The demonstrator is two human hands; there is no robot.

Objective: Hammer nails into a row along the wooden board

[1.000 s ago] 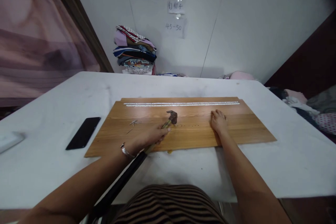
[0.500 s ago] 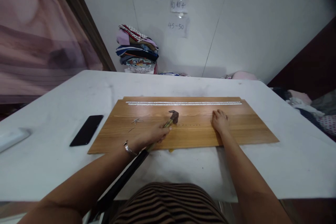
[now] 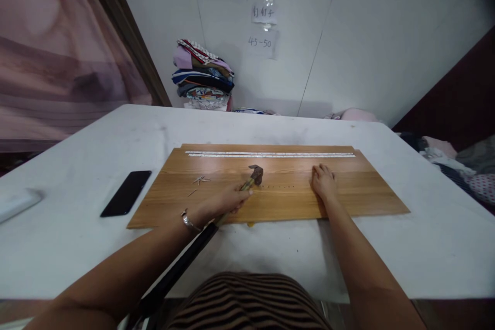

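Change: next to none vs half a second ago; left hand [image 3: 234, 199], right hand [image 3: 324, 183] and hammer [image 3: 199, 243] hold the same spots on the wooden board [image 3: 286, 203]. Whole view shifted a touch, everything sits slightly lower.
Nails: pile [image 3: 200, 180] and the lone nail [image 3: 192, 192] below it unmoved since then.
Left arm: bare, comes in from 7 o'clock, forearm aimed at 1 o'clock, watch [image 3: 188, 220] on wrist.
Left grip: closed round hammer handle, fairly near the head.
Hammer: on a slant, head toward 1 o'clock over board's middle, black handle end toward 7 o'clock, near the body. Head touching the board or just above, can't tell.
Dots: short row [image 3: 278, 186] running to 3 o'clock from hammer head, too small to tell what.
Right arm: bare, comes in from 5 o'clock, forearm aimed at 11 o'clock.
Right grip: fingers bent, tips down on board, 3 o'clock of hammer head; can't tell if anything is pinched underneath.
Board: flat on white tabletop [image 3: 270, 255], two white strips [image 3: 270, 155] along its 12 o'clock side.
Phone: black [image 3: 126, 193], just off board at 9 o'clock.
Clothes: folded stack [image 3: 203, 78], 11 o'clock, beyond tabletop.
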